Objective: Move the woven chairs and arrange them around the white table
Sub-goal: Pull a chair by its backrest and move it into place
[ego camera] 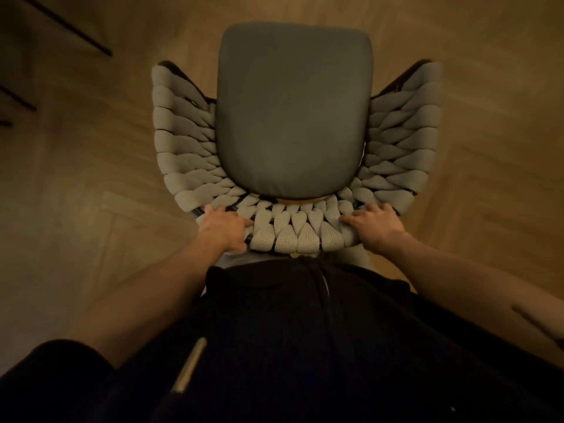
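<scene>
Step in hand: carrying or repositioning one woven chair [293,141]; judged from the two-handed hold on its backrest and the person standing directly behind it.
Chair position: directly in front of the person on the wooden floor [76,178], seat facing away; whether its legs touch the floor cannot be told, as they are hidden under the seat.
Left hand [224,228]: clasped over the top rim of the woven backrest [293,233], at its left end, thumb lying along the weave.
Right hand [374,228]: clasped over the same rim at the right end, fingers spread onto the weave.
Seat cushion [294,108]: grey, sits squarely in the frame, nothing resting on it.
White worktop: not in view; its direction cannot be told from here.
Dark thin bars [70,29]: upper left, well apart from the chair; what they belong to is unclear.
Next move, judged: keep both holds even, steer the chair toward the worktop, seat facing it, and clear the wide woven sides of any furniture legs.
Containers: none visible.
Lighting: dim and warm; fine detail is limited.
</scene>
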A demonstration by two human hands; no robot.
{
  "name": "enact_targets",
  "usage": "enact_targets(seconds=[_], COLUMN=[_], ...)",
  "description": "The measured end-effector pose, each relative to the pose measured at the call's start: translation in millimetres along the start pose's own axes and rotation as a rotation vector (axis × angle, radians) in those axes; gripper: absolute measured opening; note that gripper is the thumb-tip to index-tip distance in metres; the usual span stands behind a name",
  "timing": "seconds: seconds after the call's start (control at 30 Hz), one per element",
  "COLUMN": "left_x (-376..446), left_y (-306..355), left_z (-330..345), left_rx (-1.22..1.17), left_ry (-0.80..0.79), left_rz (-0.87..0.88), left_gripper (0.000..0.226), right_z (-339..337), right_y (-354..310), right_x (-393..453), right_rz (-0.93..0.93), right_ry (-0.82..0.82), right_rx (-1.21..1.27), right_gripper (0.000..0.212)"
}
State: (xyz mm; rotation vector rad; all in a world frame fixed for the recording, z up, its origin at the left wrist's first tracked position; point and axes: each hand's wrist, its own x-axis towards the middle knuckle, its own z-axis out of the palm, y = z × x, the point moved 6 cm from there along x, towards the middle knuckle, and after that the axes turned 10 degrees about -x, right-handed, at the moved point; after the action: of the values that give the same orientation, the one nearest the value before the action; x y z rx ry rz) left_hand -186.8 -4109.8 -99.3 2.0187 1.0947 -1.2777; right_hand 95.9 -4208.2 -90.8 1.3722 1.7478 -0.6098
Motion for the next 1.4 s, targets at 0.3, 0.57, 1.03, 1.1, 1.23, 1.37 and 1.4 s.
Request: enact_targets(seconds=[0.3, 0.57, 1.03, 1.1, 1.23, 1.37, 1.4], left_x=[-22, -47, -64, -61, -56, -47, -45], left_y=[58, 78, 81, 84, 83, 80, 78], left_z=[41, 69, 121, 119, 126, 133, 134], left_rx=[-0.280, -0.455, -2.680, -2.611, -2.626, -2.603, -2.603], left_ry=[0.000, 0.117, 0.554, 0.575, 0.621, 0.597, 0.587], left_rz=[-0.155, -0.253, -0.749, -0.791, -0.865, -0.908, -0.911], left_gripper=[0.068, 0.075, 0.051, 0.052, 0.055, 0.054, 0.056], right_z=[-10, -12, 6, 12, 24, 25, 24], right_y=[45, 58, 68, 68, 66, 61, 61], right_x=[15, 5, -25, -28, -27, -7, -5], right_rz=[-0.169, -0.232, 0.629, 0.703, 0.777, 0.696, 0.738], right_ry=[0.070, 0.220, 0.333, 0.324, 0.136, 0.040, 0.050], right_rx=[-0.265, -0.132, 1.618, 1.663, 1.768, 1.646, 1.641], right_gripper=[0.053, 0.060, 0.094, 0.095, 0.091, 0.066, 0.069])
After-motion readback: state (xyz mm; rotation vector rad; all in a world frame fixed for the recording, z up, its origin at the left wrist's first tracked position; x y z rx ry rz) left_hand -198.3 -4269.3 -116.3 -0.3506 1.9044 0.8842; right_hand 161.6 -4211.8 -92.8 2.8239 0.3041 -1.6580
